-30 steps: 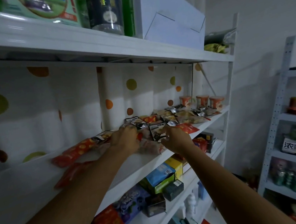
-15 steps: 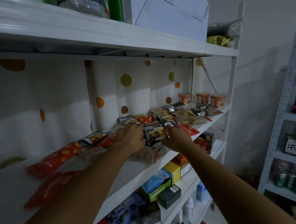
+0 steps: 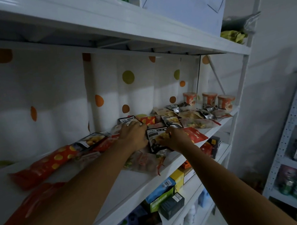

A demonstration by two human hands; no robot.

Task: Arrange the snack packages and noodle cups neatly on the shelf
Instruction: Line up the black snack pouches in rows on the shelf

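Snack packages lie scattered along the white shelf (image 3: 136, 184). My left hand (image 3: 133, 134) rests over the pile, fingers curled on a black-and-white package (image 3: 126, 120) near the back. My right hand (image 3: 176, 139) pinches the right edge of a dark snack package (image 3: 156, 138) with yellow food printed on it. A clear pouch (image 3: 145, 164) lies under both hands. Red spotted packages (image 3: 47, 163) stretch to the left. Three noodle cups (image 3: 210, 99) stand in a row at the shelf's far right end, behind more pouches (image 3: 195, 122).
A dotted white curtain (image 3: 106, 98) backs the shelf. The upper shelf (image 3: 135, 23) carries a white box. Boxes (image 3: 162, 192) fill the lower shelves. A second white rack (image 3: 295, 134) with cans and packs stands at the right.
The view has tilted downward and come closer. Both hands stayed on the pile's middle; the dark package between them now lies flatter, nearer the front.
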